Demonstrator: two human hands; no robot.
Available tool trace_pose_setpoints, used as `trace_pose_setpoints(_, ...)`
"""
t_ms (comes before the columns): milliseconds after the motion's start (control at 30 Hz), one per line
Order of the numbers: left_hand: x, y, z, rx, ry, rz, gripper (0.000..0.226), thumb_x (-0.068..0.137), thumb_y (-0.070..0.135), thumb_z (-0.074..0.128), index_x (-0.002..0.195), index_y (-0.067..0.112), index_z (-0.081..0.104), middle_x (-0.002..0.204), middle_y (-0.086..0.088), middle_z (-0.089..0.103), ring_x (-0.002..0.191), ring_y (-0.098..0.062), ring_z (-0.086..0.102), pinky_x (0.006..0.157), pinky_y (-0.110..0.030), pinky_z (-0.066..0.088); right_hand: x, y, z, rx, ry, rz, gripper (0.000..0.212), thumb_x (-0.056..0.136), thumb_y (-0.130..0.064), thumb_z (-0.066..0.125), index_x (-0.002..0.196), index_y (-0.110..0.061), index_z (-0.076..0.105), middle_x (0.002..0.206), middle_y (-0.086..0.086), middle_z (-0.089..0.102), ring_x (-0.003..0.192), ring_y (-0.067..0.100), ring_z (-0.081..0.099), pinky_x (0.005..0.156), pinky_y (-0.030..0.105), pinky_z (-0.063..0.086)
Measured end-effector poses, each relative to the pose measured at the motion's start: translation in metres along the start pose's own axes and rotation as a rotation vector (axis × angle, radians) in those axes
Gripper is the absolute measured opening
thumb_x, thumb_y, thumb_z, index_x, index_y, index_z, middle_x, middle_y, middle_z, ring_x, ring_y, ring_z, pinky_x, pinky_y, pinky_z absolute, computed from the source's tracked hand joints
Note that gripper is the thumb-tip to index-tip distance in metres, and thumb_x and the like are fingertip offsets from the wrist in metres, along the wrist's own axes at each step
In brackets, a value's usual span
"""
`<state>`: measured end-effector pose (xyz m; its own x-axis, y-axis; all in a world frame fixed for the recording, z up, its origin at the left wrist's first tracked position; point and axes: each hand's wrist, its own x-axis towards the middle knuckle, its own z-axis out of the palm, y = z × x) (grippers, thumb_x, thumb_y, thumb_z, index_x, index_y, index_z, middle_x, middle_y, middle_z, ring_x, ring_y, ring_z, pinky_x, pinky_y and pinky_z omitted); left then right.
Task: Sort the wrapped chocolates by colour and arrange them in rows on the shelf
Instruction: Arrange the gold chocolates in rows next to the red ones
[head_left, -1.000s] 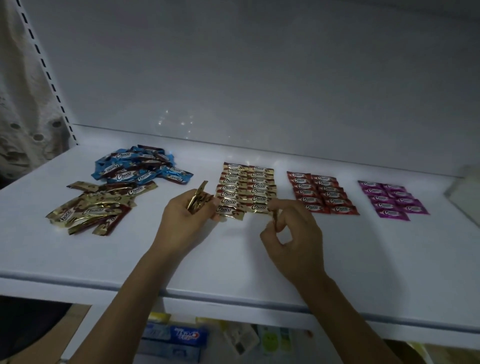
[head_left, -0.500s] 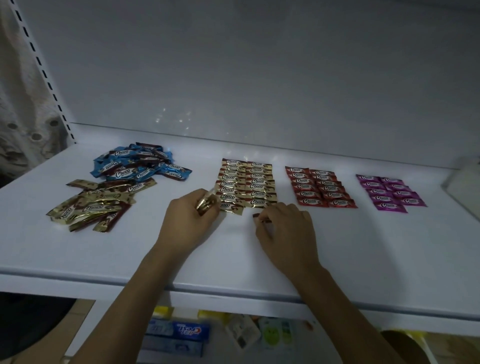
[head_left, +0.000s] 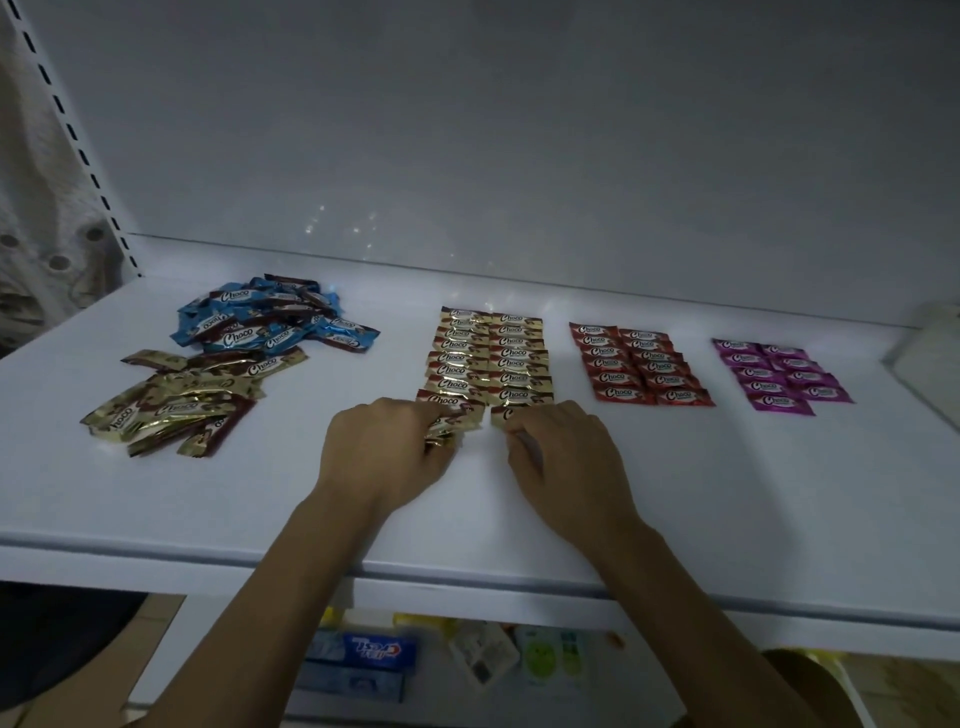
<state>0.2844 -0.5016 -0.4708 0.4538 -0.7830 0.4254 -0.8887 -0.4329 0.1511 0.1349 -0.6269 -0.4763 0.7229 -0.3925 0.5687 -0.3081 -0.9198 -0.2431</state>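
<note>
Gold rows at risk: one careless nudge could skew them.
Left grip clenches spare gold chocolates at 6 o'clock of the gold rows; right grip pinches the nearest gold chocolate beside it — slick foil may slide, I reckon. White shelf, dim room, blue pile at 10 o'clock.

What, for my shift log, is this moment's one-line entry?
left hand: holds gold bundle; right hand: pinches gold chocolate at gold rows; blue pile: unsorted

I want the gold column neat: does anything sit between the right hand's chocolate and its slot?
Nothing visible. The right hand holds the gold chocolate at the front end of the gold rows, on bare shelf.
</note>
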Motion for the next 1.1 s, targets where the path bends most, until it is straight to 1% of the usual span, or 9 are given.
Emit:
trace_pose_setpoints(133, 0.000, 0.000, 0.000, -0.004, -0.006, 0.026, 0.042, 0.086, 0.055, 0.043, 0.115, 0.037, 0.068, 0.097, -0.001, 0.073, 0.086, -0.028, 0.067, 0.063, -0.027, 0.042, 0.000, -0.001, -0.001, 0.009, -0.004, -0.003, 0.021, 0.079, -0.014, 0.060, 0.097, -0.015, 0.070, 0.090, 0.001, 0.071, 0.084, 0.024, 0.062, 0.070, 0.029, 0.040)
trace_pose_setpoints(200, 0.000, 0.000, 0.000, -0.005, 0.005, 0.031, 0.044, 0.085, 0.055, 0.041, 0.117, 0.038, 0.067, 0.097, -0.001, 0.073, 0.085, -0.028, 0.067, 0.063, -0.028, 0.043, 0.001, 0.000, -0.001, -0.002, -0.013, -0.004, 0.020, 0.079, -0.015, 0.061, 0.097, -0.015, 0.070, 0.091, 0.001, 0.070, 0.084, 0.024, 0.061, 0.071, 0.028, 0.038)
trace_pose_setpoints(367, 0.002, 0.003, -0.001, 0.068, -0.025, 0.010, 0.038, 0.092, 0.050, 0.046, 0.123, 0.036, 0.062, 0.101, 0.000, 0.071, 0.090, -0.027, 0.065, 0.063, -0.026, 0.037, 0.000, -0.001, -0.001, -0.018, -0.023, 0.002, 0.019, 0.079, -0.018, 0.060, 0.096, -0.016, 0.069, 0.092, 0.000, 0.070, 0.085, 0.023, 0.063, 0.072, 0.028, 0.036)
trace_pose_setpoints(533, 0.001, 0.001, 0.001, 0.042, -0.014, 0.047, 0.038, 0.092, 0.051, 0.045, 0.117, 0.032, 0.065, 0.098, 0.000, 0.072, 0.086, -0.027, 0.066, 0.061, -0.025, 0.036, 0.000, -0.001, -0.001, -0.006, -0.018, -0.002, 0.019, 0.079, -0.018, 0.060, 0.096, -0.016, 0.069, 0.092, -0.001, 0.070, 0.085, 0.023, 0.063, 0.072, 0.028, 0.037)
trace_pose_setpoints(667, 0.000, -0.001, 0.004, -0.008, 0.033, 0.074, 0.051, 0.081, 0.053, 0.035, 0.111, 0.030, 0.069, 0.089, -0.001, 0.073, 0.077, -0.029, 0.066, 0.057, -0.025, 0.035, 0.000, 0.000, 0.000, -0.002, -0.018, -0.003, 0.017, 0.080, -0.019, 0.059, 0.094, -0.016, 0.069, 0.092, -0.001, 0.070, 0.086, 0.023, 0.062, 0.073, 0.029, 0.037)
trace_pose_setpoints(867, -0.001, 0.000, 0.001, -0.060, 0.053, 0.063, 0.038, 0.089, 0.050, 0.047, 0.114, 0.030, 0.067, 0.092, 0.000, 0.073, 0.078, -0.027, 0.066, 0.057, -0.025, 0.037, 0.002, 0.000, -0.001, 0.003, 0.039, -0.007, 0.017, 0.080, -0.018, 0.058, 0.092, -0.015, 0.070, 0.092, 0.000, 0.070, 0.086, 0.024, 0.062, 0.072, 0.030, 0.039)
trace_pose_setpoints(1000, -0.004, 0.005, -0.011, -0.318, 0.076, 0.027, 0.045, 0.080, 0.053, 0.042, 0.107, 0.026, 0.067, 0.083, 0.005, 0.071, 0.067, -0.019, 0.062, 0.053, -0.022, 0.038, 0.005, -0.004, -0.011, 0.233, 0.176, 0.104, 0.024, 0.088, -0.028, 0.051, 0.097, -0.016, 0.069, 0.087, -0.004, 0.070, 0.079, 0.012, 0.060, 0.069, 0.027, 0.044)
trace_pose_setpoints(1067, -0.005, 0.006, -0.018, -0.601, 0.031, -0.090, 0.045, 0.077, 0.048, 0.042, 0.104, 0.022, 0.066, 0.078, 0.008, 0.069, 0.065, -0.013, 0.059, 0.055, -0.025, 0.042, 0.010, -0.007, -0.015, 0.410, 0.123, 0.201, 0.016, 0.090, -0.026, 0.056, 0.101, -0.020, 0.067, 0.082, -0.009, 0.067, 0.073, 0.003, 0.059, 0.065, 0.014, 0.043)
trace_pose_setpoints(1100, -0.004, 0.007, -0.022, -0.740, -0.006, -0.177, 0.037, 0.082, 0.043, 0.044, 0.097, 0.019, 0.067, 0.071, 0.008, 0.067, 0.061, -0.011, 0.057, 0.055, -0.027, 0.041, 0.014, -0.011, -0.015, 0.517, 0.053, 0.244, 0.013, 0.091, -0.023, 0.059, 0.102, -0.025, 0.065, 0.081, -0.011, 0.066, 0.072, 0.003, 0.059, 0.063, 0.013, 0.044)
